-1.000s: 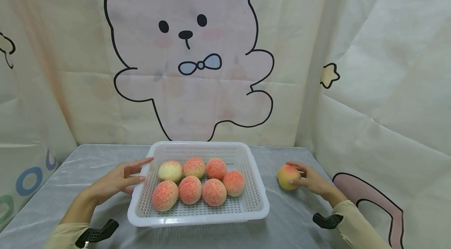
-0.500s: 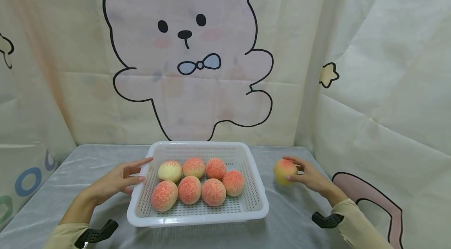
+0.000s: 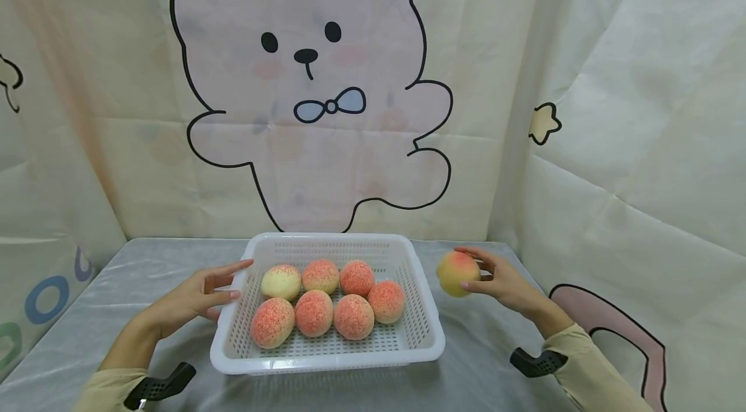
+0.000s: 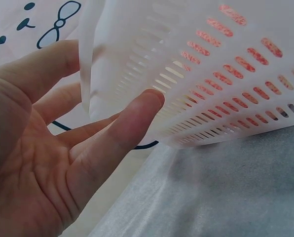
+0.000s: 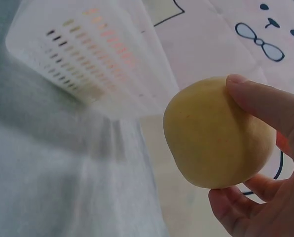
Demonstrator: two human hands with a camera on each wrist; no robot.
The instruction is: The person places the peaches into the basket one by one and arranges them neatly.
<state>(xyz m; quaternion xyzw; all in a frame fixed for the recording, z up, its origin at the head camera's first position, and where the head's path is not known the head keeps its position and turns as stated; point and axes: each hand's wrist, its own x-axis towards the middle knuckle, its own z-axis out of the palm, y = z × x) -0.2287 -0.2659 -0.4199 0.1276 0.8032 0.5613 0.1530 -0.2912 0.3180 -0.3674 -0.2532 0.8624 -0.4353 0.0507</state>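
Observation:
A white slotted basket stands on the grey table and holds several pink-and-yellow peaches. My right hand grips one more peach and holds it in the air just right of the basket's far right corner; the right wrist view shows its yellow underside between thumb and fingers. My left hand rests with straight fingers against the basket's left wall, fingertips touching the plastic.
A cloth backdrop with a cartoon rabbit hangs close behind the table, and cloth walls close in the left and right sides. The grey tablecloth lies bare to the right and left of the basket.
My right hand has lifted the peach off the table and carried it up and leftward toward the basket. The left hand and the basket have stayed still.

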